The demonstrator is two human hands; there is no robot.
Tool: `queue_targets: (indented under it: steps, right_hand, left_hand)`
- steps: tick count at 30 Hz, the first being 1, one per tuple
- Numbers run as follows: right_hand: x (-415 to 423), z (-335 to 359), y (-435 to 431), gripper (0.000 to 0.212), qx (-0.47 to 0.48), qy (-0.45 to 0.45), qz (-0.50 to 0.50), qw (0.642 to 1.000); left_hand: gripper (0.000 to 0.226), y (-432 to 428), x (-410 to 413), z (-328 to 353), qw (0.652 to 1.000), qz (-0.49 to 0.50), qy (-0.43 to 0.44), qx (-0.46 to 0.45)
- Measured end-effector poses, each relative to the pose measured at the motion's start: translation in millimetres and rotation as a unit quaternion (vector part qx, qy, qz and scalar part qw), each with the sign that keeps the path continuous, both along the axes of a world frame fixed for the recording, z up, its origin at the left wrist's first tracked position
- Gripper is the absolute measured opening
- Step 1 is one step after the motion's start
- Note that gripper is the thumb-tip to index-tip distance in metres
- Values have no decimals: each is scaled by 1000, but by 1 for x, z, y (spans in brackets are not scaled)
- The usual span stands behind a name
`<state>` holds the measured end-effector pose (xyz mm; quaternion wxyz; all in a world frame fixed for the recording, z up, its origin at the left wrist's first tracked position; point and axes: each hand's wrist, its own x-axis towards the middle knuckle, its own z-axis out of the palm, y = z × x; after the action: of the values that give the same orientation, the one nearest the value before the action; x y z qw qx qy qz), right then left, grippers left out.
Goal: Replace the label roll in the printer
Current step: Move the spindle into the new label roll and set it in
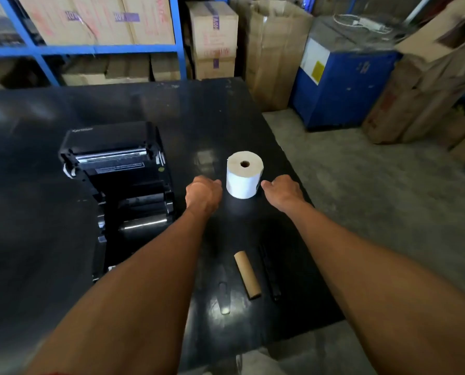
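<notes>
Glossy black worktop (50, 158). Fingers of both hands hidden behind knuckles; grip state cannot be told. Left hand (203, 192) and right hand (281, 190) flank white paper label roll (244, 178), upright on end, apparently just short of contact. Black plastic printer (123, 190), lid open, left. Bare brown cardboard core tube (247, 274) lies nearer

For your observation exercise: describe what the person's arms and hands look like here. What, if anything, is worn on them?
Both forearms are bare as far as the frame shows: no sleeves, gloves, watch or bracelets. The left hand and the right hand carry no rings that can be made out, though the fingers are mostly hidden. A thin strip of red shows at the bottom edge by the left arm; what it is cannot be told.
</notes>
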<state>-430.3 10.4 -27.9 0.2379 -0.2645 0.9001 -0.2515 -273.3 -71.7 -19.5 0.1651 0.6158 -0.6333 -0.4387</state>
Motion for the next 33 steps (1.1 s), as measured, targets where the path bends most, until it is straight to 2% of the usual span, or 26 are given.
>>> queue_targets:
  steps: [5, 11, 15, 17, 21, 25, 27, 30, 33]
  right_hand:
    - [-38, -8, -41, 43, -6, -47, -3, 999]
    - [-64, -19, -90, 55, 10, -78, 38, 996]
    - [-69, -21, -114, 66, 66, -64, 101, 991]
    - [-71, -23, -121, 67, 90, -45, 132, 986]
    - [-75, -30, -129, 68, 98, -15, 142, 985]
    - [-77, -31, -133, 64, 100, 9, 160, 982]
    - [-76, -27, -132, 59, 99, 6, 153, 983]
    - [-77, -20, -122, 49, 90, -51, 116, 988]
    - [-78, -16, -105, 42, 55, -176, 50, 982]
  left_hand:
    - [38, -31, -35, -13, 998, 25, 26, 48]
    - [36, -66, -67, -49, 990, 62, 60, 113]
    - [32, -73, -78, -66, 974, 103, 106, 172]
    - [14, -74, -82, -69, 968, 119, 123, 186]
    - [25, -75, -86, -73, 961, 140, 133, 200]
    - [18, -70, -86, -74, 952, 175, 128, 214]
    - [19, -67, -89, -73, 949, 160, 132, 237]
    - [18, -61, -89, -65, 947, 148, 133, 253]
    - [26, -53, -81, -56, 947, 144, 130, 257]
